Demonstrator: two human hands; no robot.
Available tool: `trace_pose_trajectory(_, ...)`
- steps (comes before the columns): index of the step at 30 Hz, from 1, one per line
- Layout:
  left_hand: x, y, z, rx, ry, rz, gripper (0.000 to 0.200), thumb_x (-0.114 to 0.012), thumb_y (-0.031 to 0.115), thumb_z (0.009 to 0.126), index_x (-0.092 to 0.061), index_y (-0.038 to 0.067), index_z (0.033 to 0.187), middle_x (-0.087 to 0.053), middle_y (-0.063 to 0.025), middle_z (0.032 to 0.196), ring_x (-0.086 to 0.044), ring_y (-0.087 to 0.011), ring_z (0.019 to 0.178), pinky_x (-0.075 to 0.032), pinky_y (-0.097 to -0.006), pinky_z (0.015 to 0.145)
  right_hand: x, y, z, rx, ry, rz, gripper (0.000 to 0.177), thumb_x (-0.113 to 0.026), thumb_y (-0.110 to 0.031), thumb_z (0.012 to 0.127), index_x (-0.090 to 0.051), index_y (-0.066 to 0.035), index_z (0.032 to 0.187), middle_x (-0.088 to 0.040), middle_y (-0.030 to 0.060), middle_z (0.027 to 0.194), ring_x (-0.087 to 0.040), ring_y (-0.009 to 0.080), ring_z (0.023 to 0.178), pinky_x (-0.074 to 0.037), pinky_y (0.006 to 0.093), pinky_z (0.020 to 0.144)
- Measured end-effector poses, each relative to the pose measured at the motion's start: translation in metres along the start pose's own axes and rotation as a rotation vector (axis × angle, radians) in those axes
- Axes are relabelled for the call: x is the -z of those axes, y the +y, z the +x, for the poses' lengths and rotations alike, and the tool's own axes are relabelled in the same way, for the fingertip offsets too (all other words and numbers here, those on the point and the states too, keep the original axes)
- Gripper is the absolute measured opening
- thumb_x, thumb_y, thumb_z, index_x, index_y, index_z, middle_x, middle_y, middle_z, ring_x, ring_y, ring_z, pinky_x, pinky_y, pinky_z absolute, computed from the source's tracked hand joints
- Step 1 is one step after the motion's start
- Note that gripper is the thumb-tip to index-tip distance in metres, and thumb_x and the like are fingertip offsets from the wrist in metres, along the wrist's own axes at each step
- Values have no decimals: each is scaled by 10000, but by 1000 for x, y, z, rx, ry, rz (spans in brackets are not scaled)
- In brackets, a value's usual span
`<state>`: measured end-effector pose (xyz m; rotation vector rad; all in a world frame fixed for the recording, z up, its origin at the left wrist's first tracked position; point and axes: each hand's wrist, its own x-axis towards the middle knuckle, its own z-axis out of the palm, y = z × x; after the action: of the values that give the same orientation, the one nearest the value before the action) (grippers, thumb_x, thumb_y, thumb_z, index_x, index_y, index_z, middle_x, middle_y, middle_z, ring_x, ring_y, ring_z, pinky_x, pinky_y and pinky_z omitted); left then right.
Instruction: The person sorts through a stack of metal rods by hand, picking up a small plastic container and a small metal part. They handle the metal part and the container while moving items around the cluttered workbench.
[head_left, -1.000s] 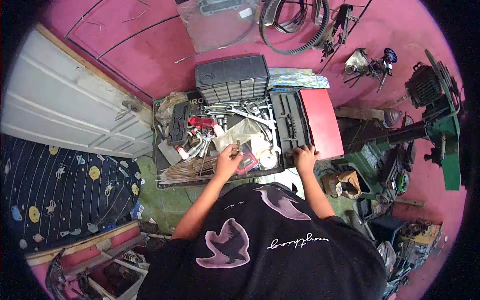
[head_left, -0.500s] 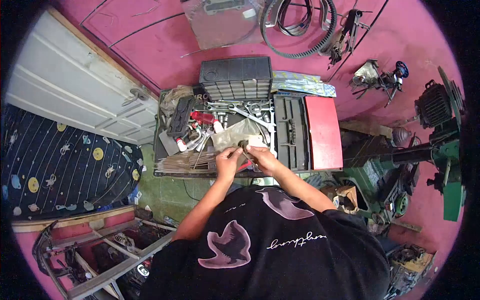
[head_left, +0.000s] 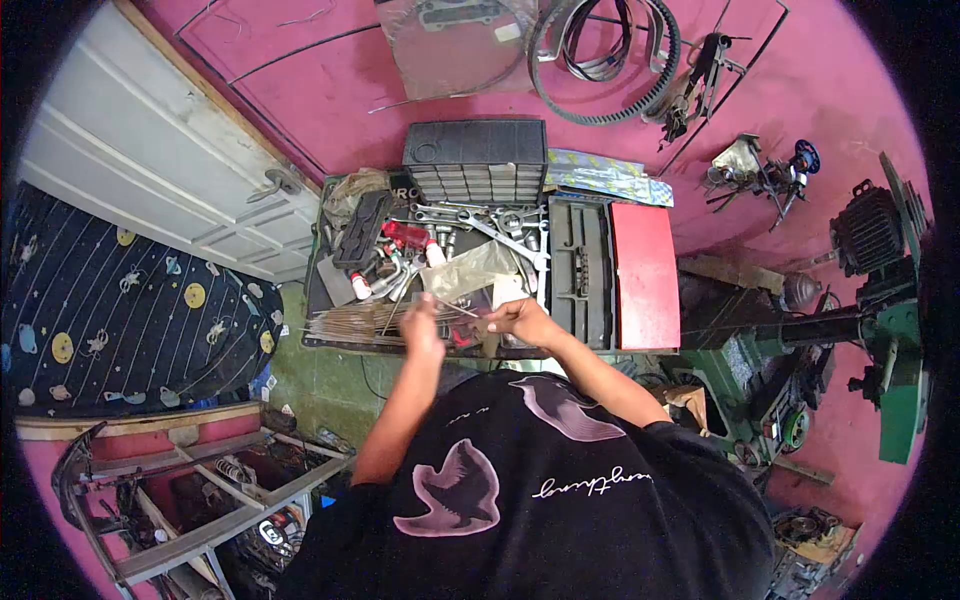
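Observation:
My left hand (head_left: 422,325) is over the bundle of thin rods (head_left: 350,324) at the front left of the workbench, its fingers blurred by motion. To its right, my right hand (head_left: 522,322) is closed in a pinch on a small dark part (head_left: 489,342) too small to name. A thin light strip (head_left: 458,308) lies between the two hands. Behind them are a clear plastic bag (head_left: 470,272) and a white piece (head_left: 508,290). Wrenches (head_left: 505,236) and red-handled tools (head_left: 408,235) lie farther back.
A black drawer cabinet (head_left: 476,160) stands at the back. On the right are a black tray (head_left: 580,270) and a red panel (head_left: 645,275). A green machine (head_left: 900,360) is at the far right, a white door (head_left: 160,150) at the left.
My hands have moved apart. My left hand has shifted left, and the dark part has come nearer to me with my right hand. The view has shifted slightly.

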<state>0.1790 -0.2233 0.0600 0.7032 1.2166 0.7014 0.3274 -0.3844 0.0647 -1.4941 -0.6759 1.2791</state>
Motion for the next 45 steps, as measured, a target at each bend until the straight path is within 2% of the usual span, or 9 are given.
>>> trace_pose_trajectory(7, 75, 74, 60, -566, 81, 124, 187, -628, 175, 957, -677, -5, 950, -675, -28, 859, -581, -115, 759, -461, -283, 728, 82, 23, -47, -303, 495, -1124, 184, -724, -331, 806, -772, -239, 958, -742, 53, 906, -690, 250, 871, -353, 557, 973)
trace_pose_trajectory(10, 78, 65, 45, -641, -122, 457, 204, -643, 182, 943, -685, -15, 973, -692, -44, 878, -605, -125, 807, -472, -287, 781, 82, 1, -52, -465, 525, -1474, 211, -707, -347, 821, -760, -255, 1004, -734, 82, 976, -676, 240, 945, -327, 562, 988)
trace_pose_trajectory(13, 48, 57, -4, -695, -308, 855, 234, -692, 220, 886, -710, -4, 950, -720, -132, 896, -667, -214, 848, -497, -336, 815, 64, -22, -43, 5, 580, -1263, 312, -699, -398, 831, -743, -211, 1077, -720, 113, 1059, -658, 263, 1020, -311, 604, 992)
trace_pose_trajectory(15, 33, 36, -22, -731, -490, 876, 217, -705, 216, 854, -728, 10, 916, -718, -159, 893, -682, -274, 857, -509, -366, 799, 46, -40, -25, 73, 309, -836, 388, -721, -382, 832, -722, -129, 1127, -731, 117, 1014, -681, 235, 947, -412, 536, 949)
trace_pose_trajectory(17, 19, 25, -35, -791, -629, 974, 180, -749, 232, 798, -736, 63, 859, -709, -117, 837, -663, -280, 816, -487, -398, 788, 19, -65, -18, 172, 28, -480, 365, -777, -219, 803, -713, -97, 1141, -744, 106, 930, -697, 192, 807, -537, 303, 750)
trace_pose_trajectory(19, 19, 12, -36, -988, -619, 1097, 187, -781, 261, 763, -727, 88, 812, -679, -74, 765, -622, -274, 756, -432, -410, 768, -4, -59, -5, 189, -86, -383, 306, -775, -155, 805, -726, -63, 1092, -743, 106, 891, -675, 128, 790, -528, 295, 759)
trace_pose_trajectory(28, 65, 22, 0, -763, -608, 1326, 185, -739, 325, 796, -723, 145, 839, -699, -52, 823, -632, -263, 871, -390, -433, 798, -48, -16, 30, 154, 162, -549, 99, -702, -105, 839, -709, -22, 891, -704, 128, 786, -655, 223, 717, -512, 343, 696)
trace_pose_trajectory(39, 123, 35, 72, -868, -156, 1520, 333, -743, 278, 792, -662, 127, 1078, -647, -101, 1087, -575, -301, 1051, -365, -526, 853, -65, 27, 82, 136, 665, -508, 96, -636, -83, 880, -637, 13, 888, -674, 175, 770, -660, 291, 698, -506, 383, 682)
trace_pose_trajectory(45, 134, 33, 97, -909, -198, 1617, 363, -735, 276, 796, -643, 113, 1106, -627, -87, 1131, -565, -288, 1072, -352, -517, 885, -85, 34, 104, 114, 671, -568, 93, -631, -81, 880, -649, 9, 898, -685, 184, 800, -682, 323, 756, -520, 388, 722)
